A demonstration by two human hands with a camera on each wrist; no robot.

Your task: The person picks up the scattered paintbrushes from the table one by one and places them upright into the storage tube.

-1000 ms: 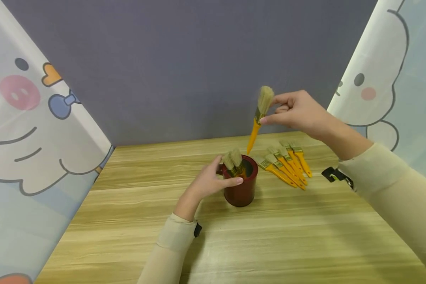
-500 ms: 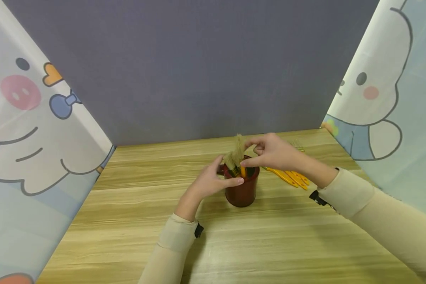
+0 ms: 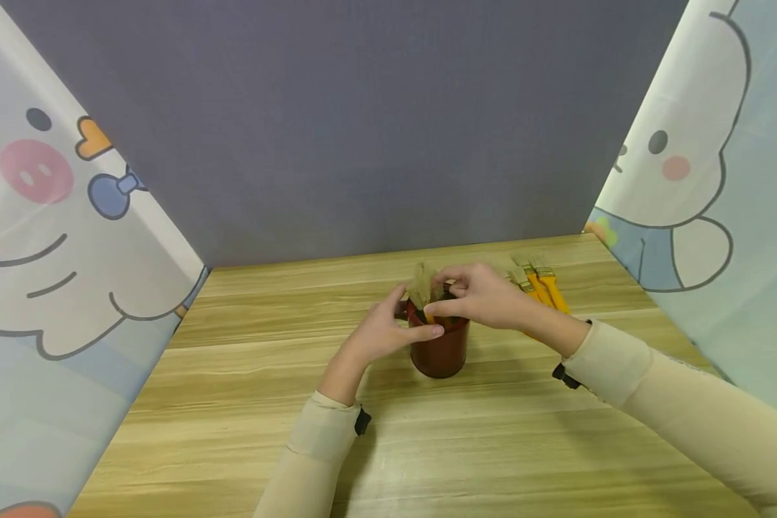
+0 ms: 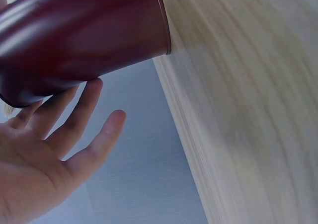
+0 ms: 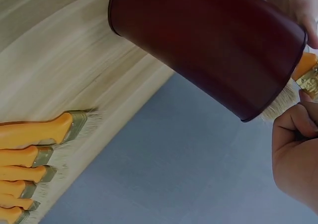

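Head view, centre of frame: we see the left hand (image 3: 378,332), fingers nearly straight, touching the glossy dark-red cylindrical cup (image 3: 439,349) on the wood-grain table (image 3: 492,446). The right hand (image 3: 485,296) pinches a bristly, yellow-handled brush (image 3: 427,291) standing in it. More brushes (image 3: 537,282) lie right.

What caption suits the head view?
Left hand steadies a red cup; right hand lowers a brush in.

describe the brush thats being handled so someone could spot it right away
On the wooden table stands a dark red cup, steadied by the left hand. The brush pinched by the right hand stands bristles-up in that cup; the other yellow-handled brushes lie flat on the table.
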